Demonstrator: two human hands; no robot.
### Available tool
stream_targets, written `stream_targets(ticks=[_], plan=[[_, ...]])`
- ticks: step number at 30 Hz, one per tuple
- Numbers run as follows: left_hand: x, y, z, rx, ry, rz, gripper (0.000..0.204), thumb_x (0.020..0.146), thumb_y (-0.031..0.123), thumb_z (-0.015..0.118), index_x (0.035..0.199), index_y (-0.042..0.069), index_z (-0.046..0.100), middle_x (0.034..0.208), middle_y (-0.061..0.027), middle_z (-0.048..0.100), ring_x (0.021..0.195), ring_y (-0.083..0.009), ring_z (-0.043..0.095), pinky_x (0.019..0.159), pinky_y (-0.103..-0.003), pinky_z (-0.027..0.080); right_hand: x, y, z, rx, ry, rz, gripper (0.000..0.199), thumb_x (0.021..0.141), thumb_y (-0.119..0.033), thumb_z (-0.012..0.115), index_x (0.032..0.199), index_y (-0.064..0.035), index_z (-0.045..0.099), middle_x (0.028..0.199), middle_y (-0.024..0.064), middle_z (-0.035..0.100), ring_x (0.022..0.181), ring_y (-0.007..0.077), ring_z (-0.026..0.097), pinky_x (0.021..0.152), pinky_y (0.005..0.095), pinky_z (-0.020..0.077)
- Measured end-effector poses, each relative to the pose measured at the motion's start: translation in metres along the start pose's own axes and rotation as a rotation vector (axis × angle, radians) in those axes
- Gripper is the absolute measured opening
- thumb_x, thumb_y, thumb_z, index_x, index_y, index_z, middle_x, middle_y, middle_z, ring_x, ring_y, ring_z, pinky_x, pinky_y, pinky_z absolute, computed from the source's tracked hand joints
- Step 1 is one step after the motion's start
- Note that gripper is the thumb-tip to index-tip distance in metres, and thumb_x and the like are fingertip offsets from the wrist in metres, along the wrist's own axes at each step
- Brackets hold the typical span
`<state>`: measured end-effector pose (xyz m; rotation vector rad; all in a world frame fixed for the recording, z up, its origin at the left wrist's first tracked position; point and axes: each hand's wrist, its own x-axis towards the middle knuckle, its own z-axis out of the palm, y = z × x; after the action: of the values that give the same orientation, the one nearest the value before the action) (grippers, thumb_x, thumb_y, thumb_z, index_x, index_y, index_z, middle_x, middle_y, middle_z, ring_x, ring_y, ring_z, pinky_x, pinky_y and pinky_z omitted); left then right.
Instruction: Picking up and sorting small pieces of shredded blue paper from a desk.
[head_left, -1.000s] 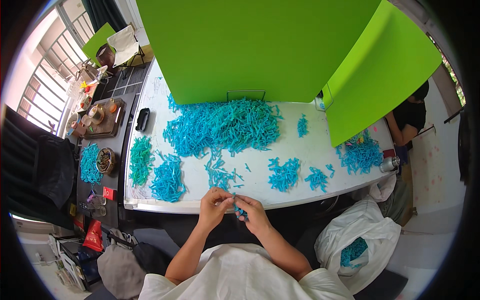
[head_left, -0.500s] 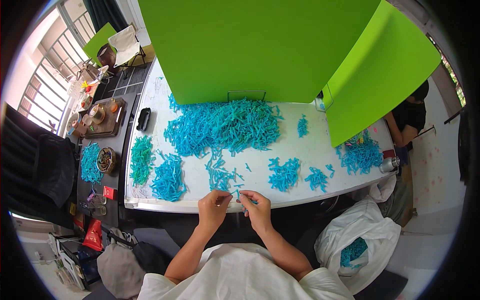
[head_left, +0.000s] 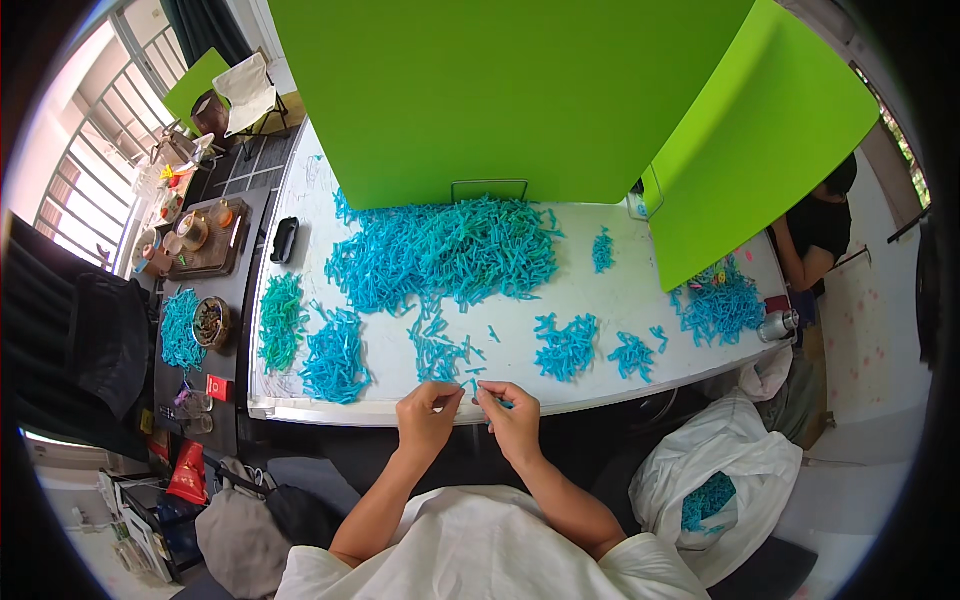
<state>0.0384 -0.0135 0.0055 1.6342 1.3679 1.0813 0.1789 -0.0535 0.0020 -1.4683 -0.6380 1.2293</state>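
Note:
Both hands meet over the near edge of the white table, fingertips a small gap apart. My left hand [head_left: 426,414] is closed in a pinch; what it holds, if anything, is too small to make out. My right hand [head_left: 515,418] is closed on small blue stick-like pieces [head_left: 506,404], whose ends poke out between the fingers. Just beyond the hands lies a loose scatter of the same pieces [head_left: 437,355]. A large blue-green heap [head_left: 445,250] spreads farther back. Smaller piles lie to the left [head_left: 336,355] and right [head_left: 567,347].
A green upright panel [head_left: 510,100] stands behind the heap, with a second green panel [head_left: 760,140] at right. A metal can [head_left: 777,326] sits by the right edge. A white sack [head_left: 720,450] with blue pieces is on the right. A side table [head_left: 225,375] stands left.
The view has shifted very slightly. My hands keep nearly the same pose and place; no piece has visibly been moved.

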Motion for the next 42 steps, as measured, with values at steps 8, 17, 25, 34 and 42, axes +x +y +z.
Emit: stream_targets(ticks=[8, 17, 25, 34, 42], plan=[[-0.002, -0.001, 0.001, -0.026, -0.019, -0.002, 0.01, 0.08, -0.001, 0.078, 0.085, -0.001, 0.07, 0.079, -0.0093, 0.072, 0.068, -0.0118, 0.069, 0.064, -0.025, 0.056, 0.0, -0.001, -0.004, 0.061, -0.05, 0.087, 0.022, 0.092, -0.015, 0.07, 0.109, -0.0001, 0.071, 0.083, 0.0049, 0.072, 0.059, 0.0021, 0.053, 0.046, 0.0188, 0.0394], [-0.001, -0.004, 0.016, -0.602, -0.123, -0.464, 0.011, 0.085, 0.0, 0.076, 0.09, -0.006, 0.069, 0.082, -0.0099, 0.072, 0.072, -0.0124, 0.068, 0.067, -0.024, 0.057, -0.004, -0.008, -0.022, -0.279, -0.034, -0.382, 0.017, 0.09, -0.008, 0.071, 0.103, 0.0021, 0.074, 0.089, 0.0062, 0.073, 0.077, 0.0089, 0.065, 0.068, 0.023, 0.0521], [0.001, 0.017, 0.028, -0.391, -0.264, -0.269, 0.021, 0.089, -0.001, 0.07, 0.11, -0.004, 0.069, 0.116, -0.0134, 0.07, 0.099, -0.0167, 0.068, 0.087, -0.028, 0.055, 0.037, -0.006, -0.143, -0.442, 0.573, -0.378, 0.013, 0.084, -0.007, 0.073, 0.095, -0.0002, 0.074, 0.086, 0.0092, 0.069, 0.083, 0.0208, 0.065, 0.079, 0.0321, 0.05], [-0.012, 0.009, 0.019, -0.308, -0.267, -0.219, 0.014, 0.091, 0.0, 0.066, 0.104, -0.001, 0.071, 0.102, -0.011, 0.073, 0.09, -0.0171, 0.071, 0.082, -0.028, 0.057, 0.037, -0.04, -0.162, -0.286, 0.678, -0.28, 0.03, 0.092, -0.02, 0.069, 0.118, -0.0035, 0.069, 0.084, 0.0039, 0.062, 0.071, 0.0146, 0.059, 0.061, 0.0272, 0.0446], [0.003, 0.06, 0.012, -0.15, -0.368, -0.073, 0.022, 0.084, 0.008, 0.075, 0.106, 0.006, 0.072, 0.091, -0.0085, 0.064, 0.072, -0.0147, 0.062, 0.063, -0.027, 0.051, 0.009, -0.035, -0.053, 0.484, -0.038, 0.301, 0.036, 0.101, -0.039, 0.054, 0.112, -0.0058, 0.062, 0.084, 0.0014, 0.06, 0.065, 0.0112, 0.058, 0.051, 0.023, 0.0437]])
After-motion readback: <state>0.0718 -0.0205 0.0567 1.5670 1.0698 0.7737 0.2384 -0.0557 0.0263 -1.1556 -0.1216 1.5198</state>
